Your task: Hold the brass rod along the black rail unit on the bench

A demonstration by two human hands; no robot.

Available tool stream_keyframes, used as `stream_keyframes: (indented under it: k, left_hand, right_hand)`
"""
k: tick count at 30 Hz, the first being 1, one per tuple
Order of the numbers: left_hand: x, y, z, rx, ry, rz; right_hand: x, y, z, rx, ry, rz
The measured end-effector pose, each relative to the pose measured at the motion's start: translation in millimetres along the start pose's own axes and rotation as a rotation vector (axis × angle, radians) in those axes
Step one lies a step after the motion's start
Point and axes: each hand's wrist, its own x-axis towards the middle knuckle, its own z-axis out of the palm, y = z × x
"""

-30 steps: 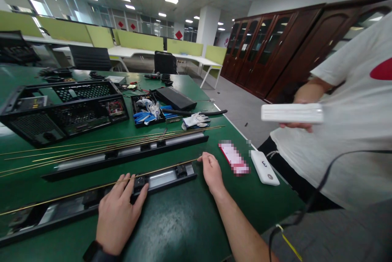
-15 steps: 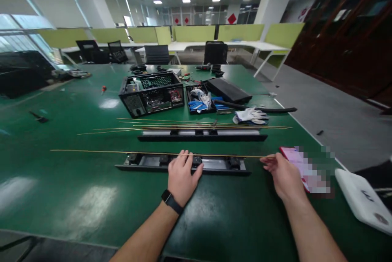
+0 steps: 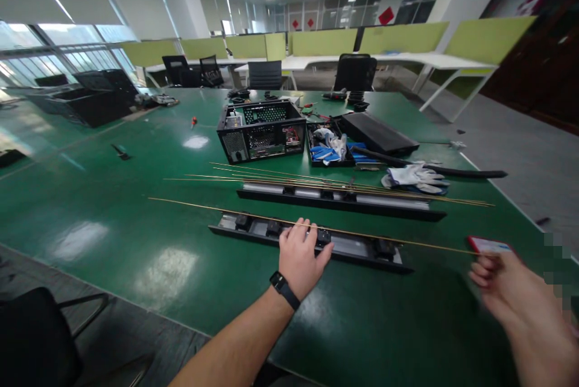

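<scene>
My left hand (image 3: 301,254), with a watch on its wrist, lies across a long black metal rail (image 3: 357,254) with a silvery inside and several black blocks. Its fingers bend over the rail toward the far edge, thumb apart, gripping it near the middle. My right hand (image 3: 502,272) pinches the right end of a thin brass-coloured rod (image 3: 434,246). The rod runs along the rail's far edge, passes by my left fingertips and sticks out past both ends. Behind lies a second black rail (image 3: 402,208), with several similar rods (image 3: 199,177) across it.
A black computer case (image 3: 266,140) stands beyond the rails. Beside it are a black tray (image 3: 346,158) holding gloves, a flat black panel (image 3: 380,134), white gloves (image 3: 416,177) and a dark tube (image 3: 479,173). A red-edged item (image 3: 491,245) lies by my right hand.
My right hand has moved right, farther from the rail, and the rod has slid right with it. My left hand stays on the rail. The view has turned left.
</scene>
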Motion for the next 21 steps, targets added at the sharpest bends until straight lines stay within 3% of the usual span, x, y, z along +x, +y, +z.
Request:
stream_keyframes:
  k: [4,6,10,17,21]
  left_hand:
    - [0,0,0.2,-0.004,-0.012,-0.003]
    - [0,0,0.2,0.001,-0.019,-0.005]
    - [0,-1,0.1,0.003,-0.030,-0.006]
    - [0,0,-0.1,0.004,-0.021,0.003]
    - [1,0,-0.6,0.008,-0.020,0.003]
  right_hand:
    - [-43,12,36,0.017,-0.096,0.114]
    - [-62,19,52,-0.021,-0.150,0.114]
    - [-78,25,69,-0.186,-0.138,0.048]
    - [-68,25,59,-0.143,-0.163,0.073]
    - [-52,21,43,-0.038,-0.090,0.081]
